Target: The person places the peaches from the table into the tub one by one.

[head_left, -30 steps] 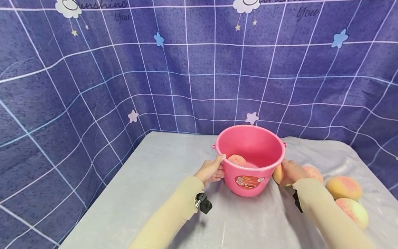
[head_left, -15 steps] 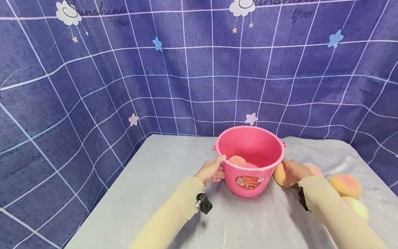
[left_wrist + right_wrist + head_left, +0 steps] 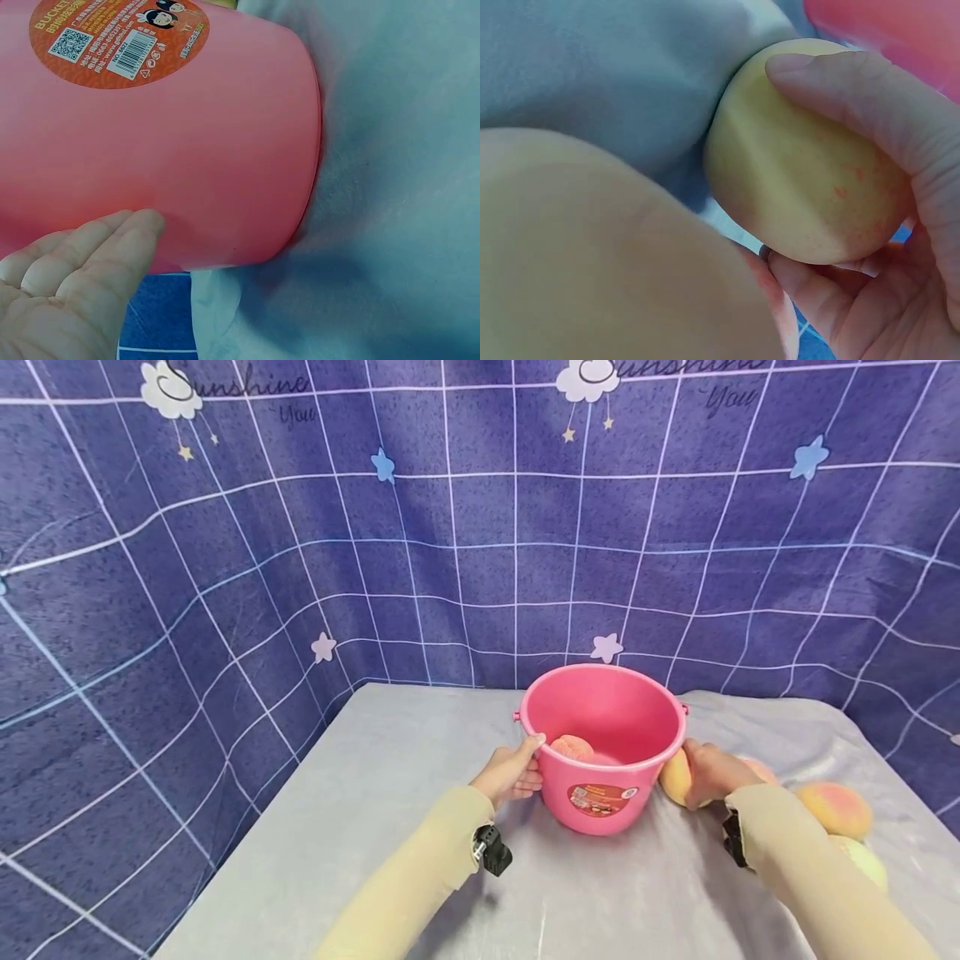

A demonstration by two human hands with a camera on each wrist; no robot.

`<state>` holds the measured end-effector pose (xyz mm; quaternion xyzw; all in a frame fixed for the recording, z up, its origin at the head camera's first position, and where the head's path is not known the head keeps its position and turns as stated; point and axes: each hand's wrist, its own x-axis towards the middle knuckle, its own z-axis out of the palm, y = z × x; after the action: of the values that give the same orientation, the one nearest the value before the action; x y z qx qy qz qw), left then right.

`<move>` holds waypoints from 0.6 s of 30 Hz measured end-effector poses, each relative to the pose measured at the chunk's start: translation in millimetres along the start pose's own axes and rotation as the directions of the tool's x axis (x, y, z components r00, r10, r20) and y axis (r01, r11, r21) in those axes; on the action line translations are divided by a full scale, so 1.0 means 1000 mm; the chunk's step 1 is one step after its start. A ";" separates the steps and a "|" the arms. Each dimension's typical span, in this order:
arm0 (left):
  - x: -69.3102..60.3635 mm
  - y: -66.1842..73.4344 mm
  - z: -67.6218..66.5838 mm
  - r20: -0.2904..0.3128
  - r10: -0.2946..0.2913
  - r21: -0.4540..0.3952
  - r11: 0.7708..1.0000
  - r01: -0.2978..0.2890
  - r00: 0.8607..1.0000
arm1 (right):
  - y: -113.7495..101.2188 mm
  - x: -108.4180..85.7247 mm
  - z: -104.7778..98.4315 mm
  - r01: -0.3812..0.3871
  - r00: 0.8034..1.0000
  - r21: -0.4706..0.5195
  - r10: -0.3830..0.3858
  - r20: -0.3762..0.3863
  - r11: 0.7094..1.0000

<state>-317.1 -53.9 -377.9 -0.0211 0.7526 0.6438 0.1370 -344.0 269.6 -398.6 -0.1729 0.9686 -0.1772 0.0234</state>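
Head view — left hand (image 3: 512, 773) grips pink bucket (image 3: 622, 745) (upright), right hand (image 3: 712, 774) a peach (image 3: 677, 778)

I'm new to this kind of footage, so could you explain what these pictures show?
There is no machine: you see a person's left hand and right hand, both bare. The wide view comes from a camera worn on the head, looking forward and down; each close-up comes from a wrist camera. On a grey cloth stands a pink bucket with one fruit inside. The left hand holds the bucket, thumb at its rim. The right hand grips a second fruit beside the bucket. Three more fruits show to the right.
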 end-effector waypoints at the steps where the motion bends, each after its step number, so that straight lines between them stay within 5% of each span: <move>1: 0.000 0.000 0.000 -0.002 0.002 -0.002 1.000 -0.002 1.000 | 0.000 0.000 -0.001 0.017 1.000 0.011 -0.017 -0.019 1.000; 6: 0.000 0.004 -0.002 -0.021 0.019 -0.010 1.000 -0.019 1.000 | -0.003 0.002 -0.005 0.049 0.994 0.030 -0.046 -0.104 0.998; 11: 0.000 0.004 0.000 -0.017 0.019 -0.015 1.000 -0.020 1.000 | -0.008 -0.004 -0.015 0.050 0.993 0.048 -0.044 -0.111 0.998; 18: 0.000 -0.002 0.003 -0.029 0.010 -0.010 1.000 -0.010 1.000 | -0.012 -0.012 -0.024 0.160 0.971 -0.050 -0.166 -0.171 0.986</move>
<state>-315.9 -51.0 -380.5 -0.0274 0.7512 0.6479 0.1229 -331.7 270.9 -372.0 -0.2359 0.9524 -0.1758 -0.0794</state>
